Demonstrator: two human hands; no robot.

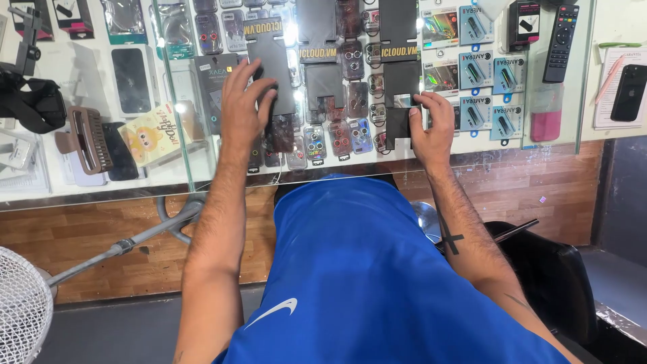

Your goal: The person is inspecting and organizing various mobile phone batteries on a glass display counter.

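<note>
I look down over my blue shirt at a glass counter (202, 176) with phone accessories laid out under the glass. My left hand (244, 101) lies flat on the glass with fingers spread, resting over a dark rectangular package (276, 81). My right hand (431, 125) rests at the counter's near edge, fingers curled around a small black object (399, 125). Whether that object lies on top of the glass I cannot tell. Rows of small camera-lens protector packs (340, 138) lie between my two hands.
A black remote control (561, 42) and a pink item (546, 113) lie at the right. A black phone on papers (630, 91) lies far right. A brown hair trimmer (87, 138) and a yellow box (153, 133) sit left. A white fan grille (20, 310) stands lower left, a black chair (552, 276) lower right.
</note>
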